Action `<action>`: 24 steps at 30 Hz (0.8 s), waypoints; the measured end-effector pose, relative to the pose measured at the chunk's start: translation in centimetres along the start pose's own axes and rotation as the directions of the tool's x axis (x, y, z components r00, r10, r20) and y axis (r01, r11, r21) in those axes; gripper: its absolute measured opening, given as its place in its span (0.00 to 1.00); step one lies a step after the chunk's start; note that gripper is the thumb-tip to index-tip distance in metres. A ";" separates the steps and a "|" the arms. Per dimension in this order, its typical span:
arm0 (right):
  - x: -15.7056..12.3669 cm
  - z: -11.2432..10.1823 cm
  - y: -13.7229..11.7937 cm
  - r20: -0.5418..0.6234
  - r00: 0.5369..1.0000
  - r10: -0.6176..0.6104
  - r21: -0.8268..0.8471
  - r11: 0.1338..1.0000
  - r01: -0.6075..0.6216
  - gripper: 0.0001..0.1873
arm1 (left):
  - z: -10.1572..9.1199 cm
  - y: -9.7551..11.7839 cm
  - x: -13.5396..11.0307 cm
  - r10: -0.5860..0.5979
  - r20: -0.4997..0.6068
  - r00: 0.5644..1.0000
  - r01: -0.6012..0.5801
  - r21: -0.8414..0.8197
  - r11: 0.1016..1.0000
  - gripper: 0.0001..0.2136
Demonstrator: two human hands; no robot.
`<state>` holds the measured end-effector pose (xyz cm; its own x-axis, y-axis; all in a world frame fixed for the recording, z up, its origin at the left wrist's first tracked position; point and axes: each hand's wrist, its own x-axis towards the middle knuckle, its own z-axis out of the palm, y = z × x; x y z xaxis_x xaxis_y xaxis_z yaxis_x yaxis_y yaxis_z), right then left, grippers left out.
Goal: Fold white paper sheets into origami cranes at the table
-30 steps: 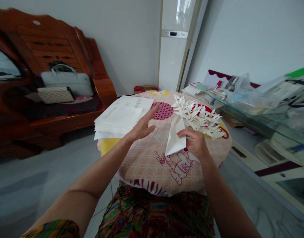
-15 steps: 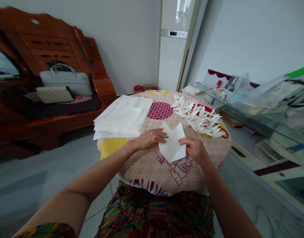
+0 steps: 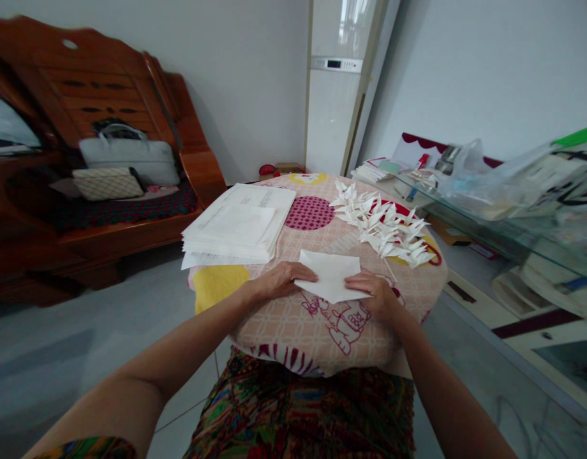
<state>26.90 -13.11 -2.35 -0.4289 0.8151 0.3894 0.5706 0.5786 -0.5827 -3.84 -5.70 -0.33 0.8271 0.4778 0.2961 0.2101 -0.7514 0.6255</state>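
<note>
A folded sheet of white paper (image 3: 330,271) is held between my two hands, low over the near part of the cloth-covered table. My left hand (image 3: 289,279) grips its left edge, fingers on top and the thumb hidden. On the right edge, my right hand (image 3: 372,291) closes in the same way, its fingertips lying on the paper. Beyond the right hand lies a cluster of several folded white paper cranes (image 3: 382,223). A stack of white paper sheets (image 3: 240,223), some printed, rests beyond my left hand.
The small table wears a pink patterned tablecloth (image 3: 293,331). To the right stands a glass-topped cabinet (image 3: 494,233) loaded with plastic bags (image 3: 485,185) and papers. A wooden sofa (image 3: 97,76) with bags on it is at left, and a tall white air conditioner (image 3: 332,115) stands behind.
The paper's upper edge, notched in a V before, now looks nearly straight, and the sheet appears wider and flatter. Both hands have shifted slightly, the left one outward and nearer to me.
</note>
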 end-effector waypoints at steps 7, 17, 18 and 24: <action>1.8 -0.1 1.4 -0.038 0.847 0.530 0.331 0.806 -0.490 0.13 | 0.8 -1.6 1.2 -0.493 -0.225 0.840 0.451 -0.214 0.866 0.18; 4.1 1.0 1.5 -0.278 0.750 0.600 0.194 0.800 -0.568 0.38 | 0.8 -1.9 3.4 -0.710 -0.359 0.606 0.718 -0.138 0.682 0.05; 4.1 1.1 1.3 -0.301 0.752 0.586 0.115 0.805 -0.582 0.37 | 0.8 -1.8 3.4 -0.695 -0.381 0.610 0.709 -0.128 0.693 0.06; 4.2 1.2 0.5 -0.292 0.734 0.614 -0.155 0.727 -0.669 0.16 | 1.0 -1.3 3.3 -0.605 -0.449 0.658 0.684 0.019 0.729 0.24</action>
<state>24.54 -9.47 -1.88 0.2396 0.9613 0.1361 0.8100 -0.1206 -0.5739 -0.87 -3.63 -0.89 0.1827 0.9731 0.1402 0.7289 -0.2298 0.6449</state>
